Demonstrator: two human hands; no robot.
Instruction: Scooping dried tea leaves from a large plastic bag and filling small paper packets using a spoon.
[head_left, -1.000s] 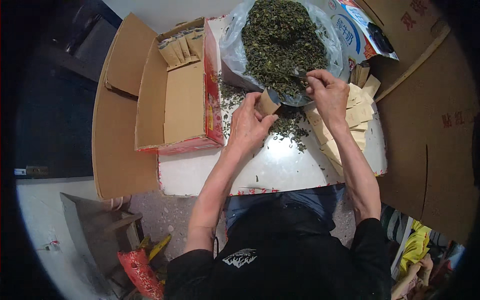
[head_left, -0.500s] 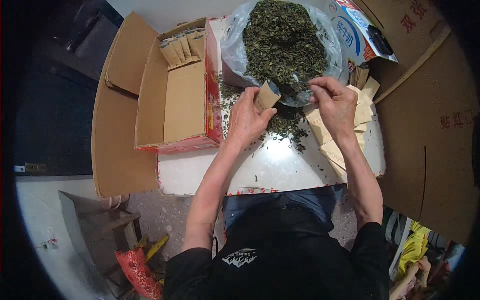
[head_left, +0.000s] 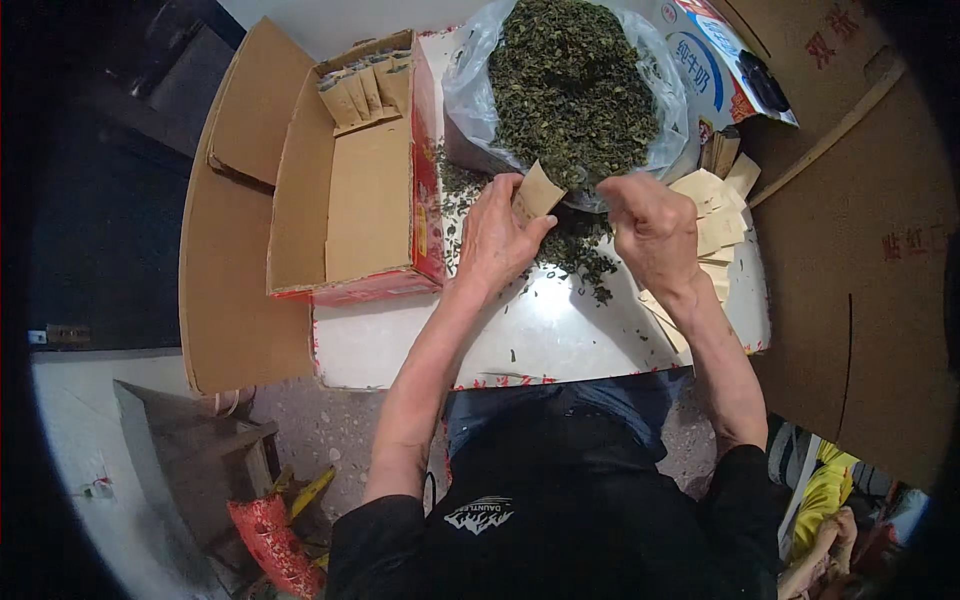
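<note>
My left hand (head_left: 497, 235) is closed around a small brown paper packet (head_left: 538, 195), held tilted just in front of the heap of dried leaves. My right hand (head_left: 655, 228) is curled shut to the right of the packet, at the near rim of the leaf bag. A small, clear, roundish shape shows at the leaves' edge beside its fingers, but I cannot make out what they hold. The dried green leaves (head_left: 570, 85) fill a clear plastic bag (head_left: 468, 95). Loose leaves (head_left: 580, 262) lie scattered on the white tabletop (head_left: 400, 345) below both hands.
At the left stands an open cardboard box (head_left: 370, 205) with several upright filled packets (head_left: 362, 93) at its far end. Flat brown packets (head_left: 715, 210) lie right of my right hand. A blue-and-white carton (head_left: 705, 60) and a large cardboard sheet (head_left: 850, 230) border the right side.
My right hand has turned over and shifted slightly left, closer to the packet. My left hand keeps the packet in nearly the same place.
</note>
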